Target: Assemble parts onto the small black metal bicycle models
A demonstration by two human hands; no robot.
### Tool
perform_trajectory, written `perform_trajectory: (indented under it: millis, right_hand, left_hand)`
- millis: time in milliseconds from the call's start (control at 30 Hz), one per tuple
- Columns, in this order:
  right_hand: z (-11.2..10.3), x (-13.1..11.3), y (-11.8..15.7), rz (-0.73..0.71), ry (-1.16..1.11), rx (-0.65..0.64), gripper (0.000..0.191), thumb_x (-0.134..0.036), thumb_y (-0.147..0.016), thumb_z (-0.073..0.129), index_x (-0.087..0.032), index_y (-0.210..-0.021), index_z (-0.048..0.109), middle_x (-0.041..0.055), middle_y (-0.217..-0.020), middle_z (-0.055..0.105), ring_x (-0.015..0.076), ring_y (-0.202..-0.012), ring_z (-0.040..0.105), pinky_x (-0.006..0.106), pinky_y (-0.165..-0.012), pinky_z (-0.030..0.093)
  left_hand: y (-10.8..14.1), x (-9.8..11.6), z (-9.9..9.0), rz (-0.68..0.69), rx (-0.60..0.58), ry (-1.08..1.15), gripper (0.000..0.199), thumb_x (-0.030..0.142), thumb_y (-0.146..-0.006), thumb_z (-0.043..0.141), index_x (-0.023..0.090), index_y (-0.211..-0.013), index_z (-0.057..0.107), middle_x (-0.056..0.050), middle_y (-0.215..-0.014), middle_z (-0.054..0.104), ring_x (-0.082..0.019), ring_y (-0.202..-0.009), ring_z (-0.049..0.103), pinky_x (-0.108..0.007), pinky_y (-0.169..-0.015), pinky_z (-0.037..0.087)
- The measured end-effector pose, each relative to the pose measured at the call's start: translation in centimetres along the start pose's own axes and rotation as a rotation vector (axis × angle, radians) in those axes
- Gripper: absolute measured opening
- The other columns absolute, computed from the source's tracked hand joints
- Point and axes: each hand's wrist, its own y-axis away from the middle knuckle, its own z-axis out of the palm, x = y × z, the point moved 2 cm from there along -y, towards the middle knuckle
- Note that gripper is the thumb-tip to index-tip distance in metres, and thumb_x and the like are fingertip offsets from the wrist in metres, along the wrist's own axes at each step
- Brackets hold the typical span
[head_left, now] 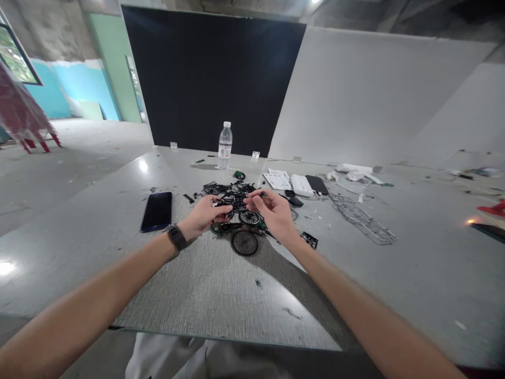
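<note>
My left hand (pixel 203 215), with a dark watch (pixel 176 237) on its wrist, is closed in a pinch around a small black part whose kind I cannot make out. Opposite it, the thumb and fingers of my right hand (pixel 275 213) are drawn together; a small dark piece seems to show at the fingertips. Between and behind the hands lies a heap of black model bicycle parts (pixel 246 188). Just in front of them, a spoked toy bicycle wheel (pixel 244 243) lies on the table, with another spoked wheel (pixel 249 218) beyond it.
A phone (pixel 157 211) lies left on the grey table (pixel 189 300). A water bottle (pixel 224 146) stands behind the heap. Printed sheets (pixel 278 179), a white power bank (pixel 302 186) and an emptied parts frame (pixel 361 218) lie right. A black panel (pixel 213 79) rises behind.
</note>
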Motion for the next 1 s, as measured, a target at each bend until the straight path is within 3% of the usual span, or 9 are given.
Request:
perform_trajectory:
  millis: [167,433,1000]
  right_hand:
    - [0.47,0.31,0.17,0.028,-0.108,0.023,0.033,-0.056,-0.09,0.069,-0.024,-0.095,0.062,0.0069,-0.1,0.078,0.0196,-0.086,0.075,0.037,-0.086,0.061]
    - [0.88,0.5,0.18,0.095,-0.088,0.009,0.039,-0.063,-0.087,0.068,-0.025,-0.094,0.059,0.0066,-0.101,0.078,0.0196,-0.087,0.075,0.037,-0.084,0.063]
    - [0.86,0.63,0.25,0.092,-0.1,0.001,0.036,-0.059,-0.087,0.07,-0.025,-0.094,0.06,0.006,-0.099,0.078,0.0194,-0.087,0.074,0.036,-0.082,0.063]
  left_hand:
    - [0.12,0.07,-0.01,-0.001,-0.003,-0.021,0.022,0.007,-0.083,0.076,0.015,-0.092,0.058,-0.006,-0.089,0.07,-0.015,-0.072,0.069,-0.037,-0.077,0.061]
    - [-0.14,-0.15,-0.07,0.022,-0.056,-0.004,0.018,0.01,-0.081,0.078,0.014,-0.088,0.062,-0.004,-0.084,0.069,-0.015,-0.075,0.068,-0.037,-0.078,0.061]
    - [0.22,0.12,0.26,0.007,-0.088,0.013,0.013,0.009,-0.083,0.076,0.013,-0.088,0.064,-0.005,-0.088,0.071,-0.015,-0.076,0.068,-0.036,-0.08,0.061]
